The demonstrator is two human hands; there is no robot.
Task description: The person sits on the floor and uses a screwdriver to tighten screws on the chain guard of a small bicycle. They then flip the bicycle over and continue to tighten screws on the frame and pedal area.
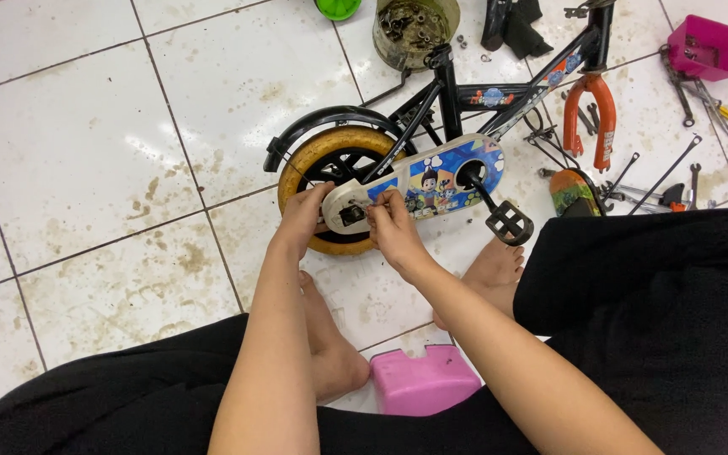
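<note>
While the small children's bicycle (465,101) is lying on its side on the tiled floor (86,152), the left hand (303,217) is bracing the yellow rear wheel (309,156) and the rear end of the cartoon-printed chain guard (431,181), its fingers curled against them. The right hand (393,229) is pinching, fingertips together, at the axle fitting (352,214) just beside them. By my judgement, a rear-axle fastener is being worked by hand, calling for small steady turns with the wheel held motionless.
</note>
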